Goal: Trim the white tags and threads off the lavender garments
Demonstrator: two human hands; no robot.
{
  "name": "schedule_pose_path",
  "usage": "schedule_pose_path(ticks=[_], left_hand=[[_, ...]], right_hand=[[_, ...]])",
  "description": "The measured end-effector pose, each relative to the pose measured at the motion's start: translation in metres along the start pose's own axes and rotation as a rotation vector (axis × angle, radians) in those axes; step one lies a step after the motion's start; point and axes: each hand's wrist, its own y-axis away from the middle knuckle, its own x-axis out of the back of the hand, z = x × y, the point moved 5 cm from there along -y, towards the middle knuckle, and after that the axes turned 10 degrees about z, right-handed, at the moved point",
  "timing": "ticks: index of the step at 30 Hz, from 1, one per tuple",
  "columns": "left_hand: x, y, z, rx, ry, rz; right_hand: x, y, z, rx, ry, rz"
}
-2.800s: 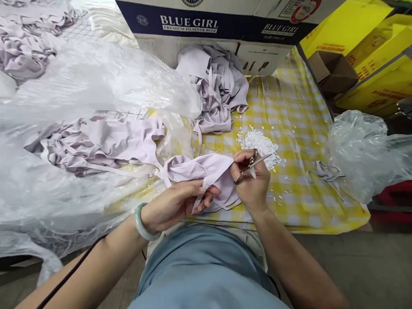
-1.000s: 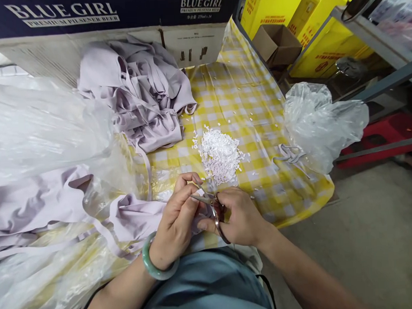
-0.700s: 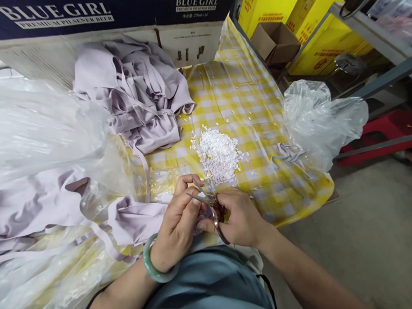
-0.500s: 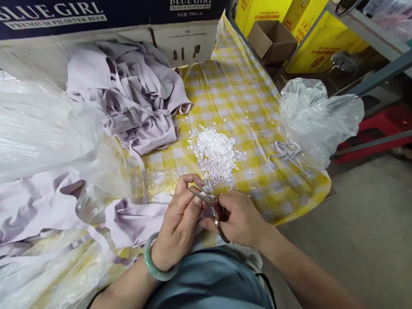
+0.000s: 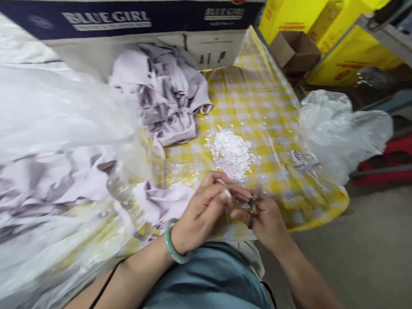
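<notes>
My left hand (image 5: pixel 203 213), with a green bangle on its wrist, is closed in a pinch on a thin pale lavender strap (image 5: pixel 224 186). A lavender fabric piece (image 5: pixel 163 200) lies just left of that hand. Small scissors (image 5: pixel 253 206) with dark handles sit in my right hand (image 5: pixel 268 222), their blades blurred and tilted up, apart from the strap. The right thumb and forefinger reach toward the left fingertips; whether they touch the strap is unclear. Beyond both hands is a pile of small white snippets (image 5: pixel 231 151).
A heap of lavender garments (image 5: pixel 166 92) rests against a beer carton (image 5: pixel 202 51) at the back. Clear plastic sheeting (image 5: pixel 56 119) and more lavender fabric (image 5: pixel 58 182) cover the left. On the yellow checked cloth (image 5: pixel 289 205), a plastic bag (image 5: pixel 340 131) stands at the right edge.
The scissors have come away from the left fingers to the right and turned upward. Both hands now appear farther right, along with the whole scene as the view shifted.
</notes>
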Motion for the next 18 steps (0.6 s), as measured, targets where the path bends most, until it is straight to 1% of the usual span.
schedule_pose_path(ticks=[2,3,4,5,6,8,9,10,11,13,14,15,16,18], left_hand=[[0.002,0.003,0.022,-0.136,-0.032,-0.122],[0.008,0.005,0.031,-0.196,-0.063,-0.164],[0.017,0.006,0.039,-0.235,-0.102,-0.167],[0.031,0.006,0.043,-0.250,-0.143,-0.119],[0.049,0.006,0.046,-0.244,-0.189,-0.028],[0.086,0.008,0.045,-0.216,-0.298,0.170],[0.100,0.010,0.042,-0.206,-0.355,0.202],[0.108,0.011,0.038,-0.197,-0.404,0.170],[0.112,0.012,0.031,-0.178,-0.448,0.077],[0.111,0.015,0.018,-0.118,-0.506,-0.160],[0.112,0.015,0.014,-0.091,-0.521,-0.225],[0.116,0.015,0.014,-0.066,-0.520,-0.227],[0.123,0.013,0.017,-0.045,-0.499,-0.177],[0.144,0.009,0.033,-0.028,-0.394,-0.007]], right_hand=[[-0.009,0.002,-0.013,0.083,-0.178,-0.017],[-0.015,0.003,-0.020,0.101,-0.254,-0.037],[-0.020,0.004,-0.025,0.098,-0.307,-0.054],[-0.024,0.003,-0.030,0.075,-0.337,-0.060],[-0.027,0.002,-0.033,0.046,-0.348,-0.042],[-0.023,-0.005,-0.040,0.015,-0.359,0.046],[-0.019,-0.011,-0.045,0.018,-0.384,0.086],[-0.015,-0.018,-0.053,0.039,-0.422,0.110],[-0.010,-0.025,-0.064,0.079,-0.466,0.113],[0.002,-0.039,-0.093,0.164,-0.545,0.108],[0.010,-0.046,-0.110,0.207,-0.580,0.125],[0.019,-0.052,-0.128,0.251,-0.618,0.158],[0.029,-0.056,-0.146,0.299,-0.659,0.209],[0.049,-0.061,-0.179,0.379,-0.722,0.313]])
